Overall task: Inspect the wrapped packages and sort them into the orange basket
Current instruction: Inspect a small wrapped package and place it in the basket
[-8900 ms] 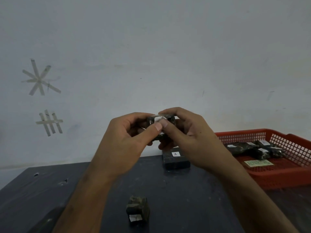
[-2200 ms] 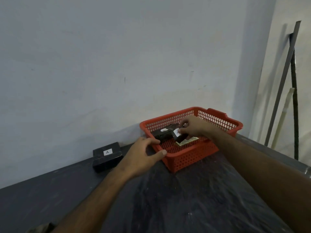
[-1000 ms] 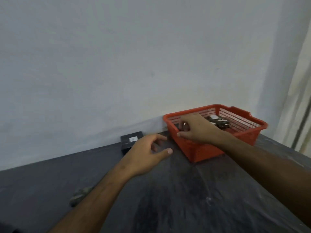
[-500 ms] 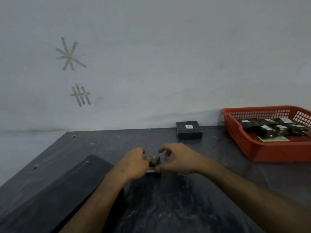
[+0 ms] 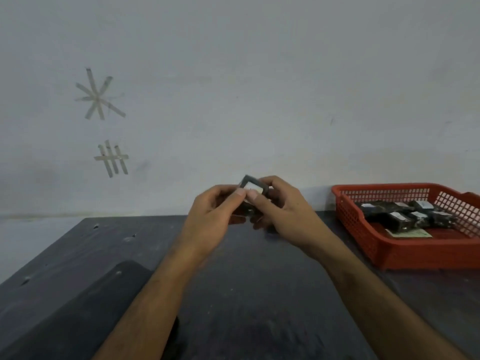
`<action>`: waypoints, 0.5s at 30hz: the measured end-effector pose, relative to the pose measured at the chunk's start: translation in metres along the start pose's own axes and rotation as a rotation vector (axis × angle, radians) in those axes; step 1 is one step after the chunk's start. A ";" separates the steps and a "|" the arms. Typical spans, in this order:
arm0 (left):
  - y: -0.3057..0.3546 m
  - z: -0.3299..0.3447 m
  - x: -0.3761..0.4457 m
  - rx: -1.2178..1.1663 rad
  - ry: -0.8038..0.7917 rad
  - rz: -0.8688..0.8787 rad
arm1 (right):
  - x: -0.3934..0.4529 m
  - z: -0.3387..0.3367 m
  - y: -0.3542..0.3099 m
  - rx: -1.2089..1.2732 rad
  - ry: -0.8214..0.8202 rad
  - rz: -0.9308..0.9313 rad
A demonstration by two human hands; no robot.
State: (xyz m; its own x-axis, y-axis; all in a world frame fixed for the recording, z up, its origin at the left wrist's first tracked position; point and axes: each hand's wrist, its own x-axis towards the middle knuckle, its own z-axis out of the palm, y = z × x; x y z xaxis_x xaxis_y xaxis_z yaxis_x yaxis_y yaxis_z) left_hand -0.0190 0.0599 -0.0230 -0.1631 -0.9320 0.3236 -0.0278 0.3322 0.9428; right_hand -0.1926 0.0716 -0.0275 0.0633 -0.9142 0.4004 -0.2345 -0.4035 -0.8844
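Head view: both hands' fingers (image 5: 240, 194) pinch a wrapped package (image 5: 253, 188) above dark table (image 5: 259, 294), grey wall (image 5: 259, 87) behind

One head-worn, wide-angle camera gave the only view. It looked forward and slightly down from the person's own standpoint, facing a pale wall (image 5: 259, 74) that filled the upper half of the frame. The dark worktop (image 5: 259, 294) ran from the bottom edge back to that wall. Both forearms reached in from below, the left hand (image 5: 207, 216) and right hand (image 5: 283, 211) meeting close to the lens at centre. The orange basket (image 5: 405, 255) sat at the right edge, partly cut off.
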 end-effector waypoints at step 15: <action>0.044 -0.022 0.011 0.087 -0.108 0.124 | -0.008 -0.030 -0.063 -0.224 -0.158 0.008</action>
State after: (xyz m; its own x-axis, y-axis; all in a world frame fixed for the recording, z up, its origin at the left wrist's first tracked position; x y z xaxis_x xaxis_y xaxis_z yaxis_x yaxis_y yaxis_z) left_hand -0.0001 0.0614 0.0236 -0.2755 -0.8639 0.4216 -0.0857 0.4589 0.8843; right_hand -0.2076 0.1057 0.0322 0.2065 -0.9192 0.3354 -0.4431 -0.3935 -0.8055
